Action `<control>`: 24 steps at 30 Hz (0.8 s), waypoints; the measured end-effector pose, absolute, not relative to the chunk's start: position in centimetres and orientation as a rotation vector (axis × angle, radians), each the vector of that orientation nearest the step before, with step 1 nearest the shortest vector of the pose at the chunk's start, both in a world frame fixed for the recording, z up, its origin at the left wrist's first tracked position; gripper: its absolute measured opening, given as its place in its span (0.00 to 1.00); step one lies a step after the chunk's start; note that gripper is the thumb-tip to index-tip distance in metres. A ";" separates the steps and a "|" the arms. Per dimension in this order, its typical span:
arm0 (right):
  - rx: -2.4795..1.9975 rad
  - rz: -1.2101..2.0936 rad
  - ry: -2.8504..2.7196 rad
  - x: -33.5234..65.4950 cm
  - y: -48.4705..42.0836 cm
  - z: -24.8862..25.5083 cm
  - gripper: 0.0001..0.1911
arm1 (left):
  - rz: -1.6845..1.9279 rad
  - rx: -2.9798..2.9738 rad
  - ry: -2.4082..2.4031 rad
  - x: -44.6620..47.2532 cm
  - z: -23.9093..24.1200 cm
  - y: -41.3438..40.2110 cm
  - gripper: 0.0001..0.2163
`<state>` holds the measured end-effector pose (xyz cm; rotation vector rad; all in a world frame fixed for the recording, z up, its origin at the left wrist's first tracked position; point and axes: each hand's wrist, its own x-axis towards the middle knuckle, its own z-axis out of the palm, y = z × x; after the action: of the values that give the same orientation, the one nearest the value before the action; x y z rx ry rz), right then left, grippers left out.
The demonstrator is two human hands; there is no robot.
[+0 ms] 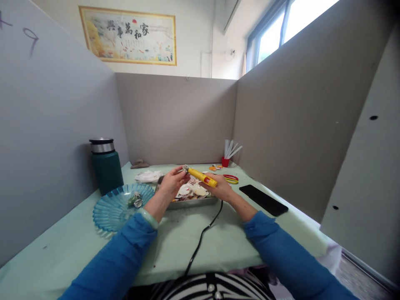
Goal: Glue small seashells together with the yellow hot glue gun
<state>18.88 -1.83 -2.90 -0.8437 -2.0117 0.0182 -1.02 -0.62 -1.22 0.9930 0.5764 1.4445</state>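
Observation:
My right hand (220, 187) is closed around a yellow hot glue gun (203, 177) with a red trigger. Its tip points left and meets a small pale shell (185, 168), pinched between the fingers of my left hand (173, 181). Beneath both hands sits a metal tray (190, 203) heaped with white and brownish shells (192, 189). From my right hand a black cord (202, 237) runs down over the table's front edge. Left of my left wrist, a blue fluted glass plate (108, 208) carries a small cluster of shells (136, 200), partly greenish.
A dark green bottle (107, 166) stands behind the plate. White crumpled plastic (149, 176) lies behind the tray. At right are a black phone (263, 200), red-and-yellow scissors handles (231, 179) and a red cup (225, 162) of white glue sticks. Grey partitions (178, 121) enclose the table.

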 end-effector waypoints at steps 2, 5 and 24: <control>-0.867 -0.015 -2.020 18.9 -1.7 -3.0 0.15 | 1.455 0.987 0.589 -0.9 -1.3 -0.6 0.11; -0.885 -0.046 -2.019 18.8 -1.4 -3.2 0.14 | 1.463 0.988 0.612 -0.8 -1.5 -0.6 0.12; -0.930 -0.134 -1.996 18.5 -1.1 -3.9 0.08 | 1.466 1.021 0.574 -0.8 -1.3 -0.9 0.13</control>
<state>18.53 -1.08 -3.94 -0.9296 -1.9959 -0.1337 -0.80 -0.92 -1.31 1.0214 0.5737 1.4659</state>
